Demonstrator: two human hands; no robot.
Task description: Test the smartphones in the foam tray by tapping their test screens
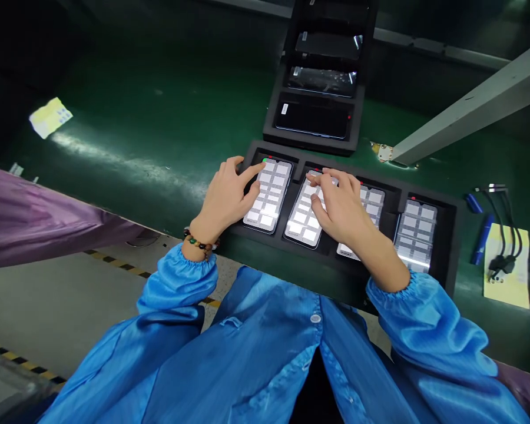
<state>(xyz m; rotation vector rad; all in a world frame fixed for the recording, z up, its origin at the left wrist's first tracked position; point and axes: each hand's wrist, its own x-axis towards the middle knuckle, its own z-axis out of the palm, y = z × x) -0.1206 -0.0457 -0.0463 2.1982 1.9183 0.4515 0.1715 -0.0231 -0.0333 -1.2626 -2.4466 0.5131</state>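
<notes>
Several smartphones with lit screens of white tiles lie in a black foam tray (450, 235) at the bench's front edge. My left hand (227, 197) is over the leftmost phone (271, 191), its index finger at the top left corner of the screen by a green mark. The fingers are apart and hold nothing. My right hand (342, 209) is above the second phone (302, 221), fingers spread and bent, fingertips at the upper screen. That hand partly covers the third phone (373, 203). Farther right is a fourth phone (415, 232), with no hand on it.
Behind stands another black tray (311, 141) of dark-screened phones (311, 121). A grey post (468, 103) rises at right. Near it lie a blue marker (483, 238), black cables (507, 259) and a yellow paper (516, 288). A crumpled yellow note (50, 118) lies far left on the green bench (159, 129).
</notes>
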